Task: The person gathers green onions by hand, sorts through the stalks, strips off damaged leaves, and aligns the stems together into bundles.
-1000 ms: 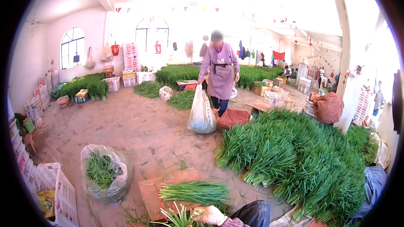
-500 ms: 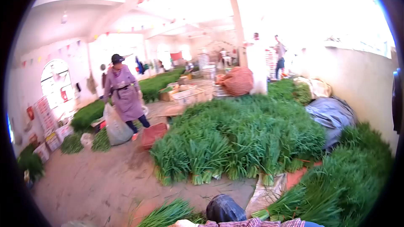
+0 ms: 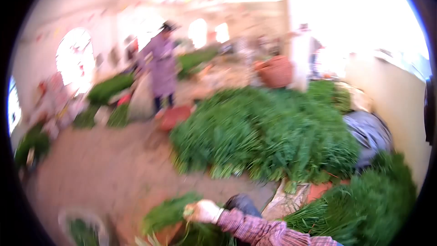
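Note:
My right hand [image 3: 203,211], pale and apparently gloved, reaches in from the lower right in a checked sleeve [image 3: 259,228]. Its fingers are closed at the stalk ends of a bunch of chives [image 3: 167,210], whose long green leaves point left. Motion blur softens the fingers. More loose green leaves [image 3: 205,234] lie just below the hand. Behind the wrist shows my dark-covered knee [image 3: 243,202]. My left hand is out of view.
A wide bank of upright chive bunches [image 3: 268,132] fills the middle floor, with another heap [image 3: 364,200] at right. A white-rimmed tub [image 3: 105,230] holds greens at lower left. A person [image 3: 163,66] in a purple coat stands beyond, near a red basket [image 3: 175,117].
My right hand has risen into view with its sleeve, now at the bunch of chives. The camera view has tilted downward and shifted left. The person in purple stands more upright.

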{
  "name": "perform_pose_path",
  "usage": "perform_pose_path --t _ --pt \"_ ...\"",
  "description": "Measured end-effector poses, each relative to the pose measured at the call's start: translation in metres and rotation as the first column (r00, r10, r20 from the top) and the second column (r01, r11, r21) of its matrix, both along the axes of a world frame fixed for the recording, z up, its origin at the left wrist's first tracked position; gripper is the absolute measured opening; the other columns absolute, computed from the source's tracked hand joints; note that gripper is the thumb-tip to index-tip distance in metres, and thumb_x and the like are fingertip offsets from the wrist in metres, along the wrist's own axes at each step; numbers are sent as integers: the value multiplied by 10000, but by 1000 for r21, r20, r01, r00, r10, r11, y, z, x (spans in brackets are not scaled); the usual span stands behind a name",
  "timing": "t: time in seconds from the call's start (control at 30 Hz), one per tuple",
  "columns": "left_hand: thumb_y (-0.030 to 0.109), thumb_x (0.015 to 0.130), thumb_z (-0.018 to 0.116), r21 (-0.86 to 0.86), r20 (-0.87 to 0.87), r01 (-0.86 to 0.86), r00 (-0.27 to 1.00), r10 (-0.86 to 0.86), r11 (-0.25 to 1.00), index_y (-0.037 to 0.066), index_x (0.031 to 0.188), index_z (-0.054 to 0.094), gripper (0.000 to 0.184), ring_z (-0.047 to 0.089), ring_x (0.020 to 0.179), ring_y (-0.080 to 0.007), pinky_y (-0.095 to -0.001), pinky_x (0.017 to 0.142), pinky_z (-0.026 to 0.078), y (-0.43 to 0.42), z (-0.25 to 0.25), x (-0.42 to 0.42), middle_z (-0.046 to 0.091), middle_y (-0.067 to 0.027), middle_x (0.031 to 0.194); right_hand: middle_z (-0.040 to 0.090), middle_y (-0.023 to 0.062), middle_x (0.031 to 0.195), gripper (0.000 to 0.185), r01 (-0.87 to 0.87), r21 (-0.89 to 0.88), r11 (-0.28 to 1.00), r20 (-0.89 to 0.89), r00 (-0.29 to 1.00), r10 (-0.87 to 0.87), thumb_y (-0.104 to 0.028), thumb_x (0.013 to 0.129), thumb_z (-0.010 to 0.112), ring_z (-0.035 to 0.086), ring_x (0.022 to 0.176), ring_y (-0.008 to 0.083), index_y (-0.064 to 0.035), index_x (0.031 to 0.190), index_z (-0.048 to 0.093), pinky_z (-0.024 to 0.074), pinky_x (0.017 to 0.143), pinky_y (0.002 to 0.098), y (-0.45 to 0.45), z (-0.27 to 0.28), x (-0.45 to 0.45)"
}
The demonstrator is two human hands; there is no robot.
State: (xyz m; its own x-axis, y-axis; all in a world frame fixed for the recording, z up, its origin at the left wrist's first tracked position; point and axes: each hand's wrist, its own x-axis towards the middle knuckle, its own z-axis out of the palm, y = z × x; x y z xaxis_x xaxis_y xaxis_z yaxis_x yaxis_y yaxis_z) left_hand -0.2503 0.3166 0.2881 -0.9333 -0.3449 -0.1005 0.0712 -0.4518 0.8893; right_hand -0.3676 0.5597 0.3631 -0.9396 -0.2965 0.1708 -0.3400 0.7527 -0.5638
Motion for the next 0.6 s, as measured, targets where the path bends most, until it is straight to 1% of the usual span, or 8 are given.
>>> perform_pose_path --t 0.07,0.1,0.13,0.27,0.3,0.33,0.43,0.6 --pt "143 858 733 147 -96 -76 991 91 986 -37 1109 681 313 659 987 -217 -359 797 535 -21 -5 -1 689 -153 1144 710 112 807 345 -156 60 986 -154 974 164 -468 859 648 687 710 306 -198 1064 709 566 648 382 -11 -28 5" --pt "117 861 724 129 109 -204 976 190 971 -40 1149 673 332 647 1058 -209 -343 795 534 -14 19 12 657 -163 1237 714 113 837 346 -223 120 967 -32 973 228 -460 854 659 689 715 295 -204 1080 715 568 650 370 -16 -24 17" --pt "96 849 741 136 35 -146 989 143 980 -29 1183 645 369 659 1018 -177 -311 761 531 -10 48 7 677 -134 1198 718 115 868 349 -271 187 944 50 963 266 -451 850 670 691 720 283 -210 1097 720 570 652 359 -22 -21 20" --pt "67 852 745 36 -46 -119 992 120 992 10 1129 643 301 642 683 -139 -258 555 510 0 73 1 711 -114 982 720 90 866 331 -449 -67 891 -141 888 438 -393 868 663 699 751 276 -207 1139 704 566 680 376 -31 -34 35" --pt "69 853 745 37 -27 -115 993 116 993 6 1127 645 299 642 680 -140 -260 558 509 1 69 4 711 -112 973 729 79 931 319 -369 -131 920 138 912 385 -378 869 679 709 808 254 -189 1124 711 569 715 347 -33 -12 42" --pt "70 853 745 39 -9 -101 995 101 994 3 1126 648 297 642 677 -142 -262 561 507 -1 65 6 711 -110 964 735 60 919 285 -323 -236 916 240 894 378 -308 871 719 715 796 201 -153 1110 715 570 727 317 -38 3 46" --pt "84 857 743 53 10 -91 996 91 994 -11 1114 659 286 639 719 -140 -273 601 498 3 60 6 709 -110 993 730 16 944 242 -142 -528 837 376 845 381 -185 893 739 634 833 66 -66 1101 708 531 785 252 -43 37 47" --pt "129 857 735 99 0 9 1000 -9 995 -1 1138 635 325 629 793 -159 -280 617 494 15 64 13 697 -102 1046 713 6 987 303 -12 -660 751 421 822 383 -213 912 726 616 857 57 -64 1174 692 510 765 231 -51 43 31"
